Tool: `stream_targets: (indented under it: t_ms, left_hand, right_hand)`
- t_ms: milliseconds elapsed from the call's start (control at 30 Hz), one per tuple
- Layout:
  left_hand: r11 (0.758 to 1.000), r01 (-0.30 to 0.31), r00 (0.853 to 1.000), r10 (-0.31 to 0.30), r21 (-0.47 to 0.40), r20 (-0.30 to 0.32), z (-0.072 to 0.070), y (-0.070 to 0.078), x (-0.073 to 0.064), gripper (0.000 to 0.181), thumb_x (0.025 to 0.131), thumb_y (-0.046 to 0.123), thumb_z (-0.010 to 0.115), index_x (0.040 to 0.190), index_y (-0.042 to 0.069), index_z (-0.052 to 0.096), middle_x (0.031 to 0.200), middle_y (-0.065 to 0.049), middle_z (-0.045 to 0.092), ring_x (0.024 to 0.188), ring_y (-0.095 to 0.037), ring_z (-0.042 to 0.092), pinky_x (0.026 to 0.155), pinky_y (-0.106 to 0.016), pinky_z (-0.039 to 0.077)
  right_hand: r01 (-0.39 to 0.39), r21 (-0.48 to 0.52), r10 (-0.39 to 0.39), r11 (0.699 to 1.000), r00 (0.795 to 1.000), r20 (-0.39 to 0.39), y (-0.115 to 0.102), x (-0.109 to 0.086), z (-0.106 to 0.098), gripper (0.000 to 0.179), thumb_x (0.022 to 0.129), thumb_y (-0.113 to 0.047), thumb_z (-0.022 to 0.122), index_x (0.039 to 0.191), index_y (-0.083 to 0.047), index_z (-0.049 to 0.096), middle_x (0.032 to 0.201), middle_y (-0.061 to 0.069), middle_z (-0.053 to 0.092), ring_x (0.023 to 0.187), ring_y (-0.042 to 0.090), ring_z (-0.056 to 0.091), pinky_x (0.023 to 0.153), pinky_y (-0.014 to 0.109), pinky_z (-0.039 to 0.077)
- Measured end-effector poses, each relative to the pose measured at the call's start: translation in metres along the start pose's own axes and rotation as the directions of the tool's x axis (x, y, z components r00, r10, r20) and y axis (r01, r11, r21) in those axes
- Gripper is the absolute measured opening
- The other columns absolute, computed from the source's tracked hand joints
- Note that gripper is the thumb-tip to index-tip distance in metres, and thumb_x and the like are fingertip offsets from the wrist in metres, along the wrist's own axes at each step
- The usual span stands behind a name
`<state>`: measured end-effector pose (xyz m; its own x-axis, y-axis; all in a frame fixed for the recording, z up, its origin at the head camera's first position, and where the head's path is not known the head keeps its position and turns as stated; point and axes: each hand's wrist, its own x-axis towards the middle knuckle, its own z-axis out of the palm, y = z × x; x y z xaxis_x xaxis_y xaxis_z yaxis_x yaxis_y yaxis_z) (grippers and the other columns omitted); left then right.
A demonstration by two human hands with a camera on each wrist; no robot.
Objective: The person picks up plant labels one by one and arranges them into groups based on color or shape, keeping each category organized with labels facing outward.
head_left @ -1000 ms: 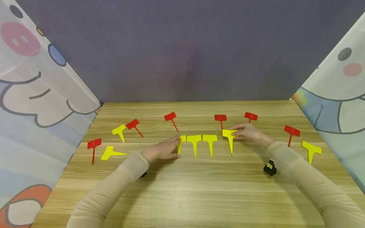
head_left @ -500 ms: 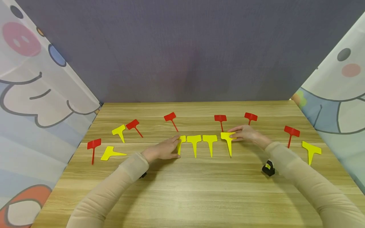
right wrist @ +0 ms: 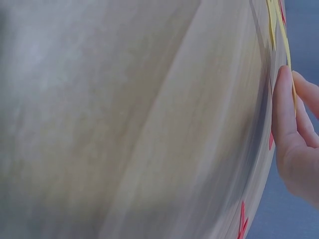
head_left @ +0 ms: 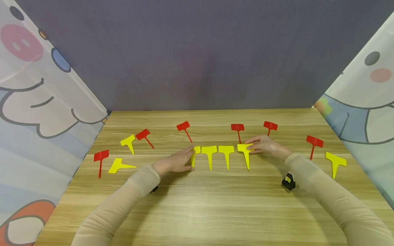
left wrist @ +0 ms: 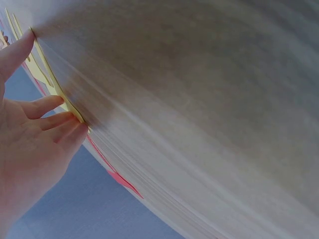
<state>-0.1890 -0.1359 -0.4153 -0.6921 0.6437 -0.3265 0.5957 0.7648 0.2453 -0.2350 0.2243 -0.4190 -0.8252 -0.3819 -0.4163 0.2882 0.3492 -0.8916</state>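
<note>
Two hands work at a row of flat yellow T-shaped plant labels. In the head view, my left hand (head_left: 176, 161) is at the row's left end, overlapping a yellow plant label (head_left: 197, 149). The left wrist view shows thumb and fingers spread along this label, thumb at its pointed tip, fingertips at its head. My right hand (head_left: 265, 144) pinches another yellow plant label (head_left: 243, 147) by its head, between thumb and fingers, stem pointing toward me. Between the hands lie two more yellow labels, one left (head_left: 209, 149) and one right (head_left: 226, 149), heads side by side.
Red T-shaped labels lie around the row, including one behind the right hand (head_left: 237, 127) and one at far left (head_left: 101, 155). Loose yellow labels lie left (head_left: 116, 165) and right (head_left: 336, 159). A grey panel (head_left: 212, 61) stands behind the wooden table (head_left: 209, 212).
My right hand has moved slightly left and toward me with its yellow label, bringing it closer to the row. The left hand has stayed in place.
</note>
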Motion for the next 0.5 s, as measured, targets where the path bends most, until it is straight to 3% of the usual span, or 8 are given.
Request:
stream_targets:
  t_ms: [500]
  left_hand:
    - [1.0,-0.012,1.0,0.012,-0.003,-0.005,0.0005,-0.0005,-0.0002,0.072,0.087,0.038,0.053,0.136,-0.007,0.024,0.145,-0.019,0.008,0.133,-0.028,0.012,0.107,-0.037,0.017]
  right_hand:
    - [-0.006,-0.049,0.004,0.999,0.999,-0.036,0.0003,0.0022,0.0075,0.044,0.082,0.0,0.059,0.12,0.016,0.043,0.124,0.031,0.043,0.087,0.015,0.062,0.079,0.034,0.049]
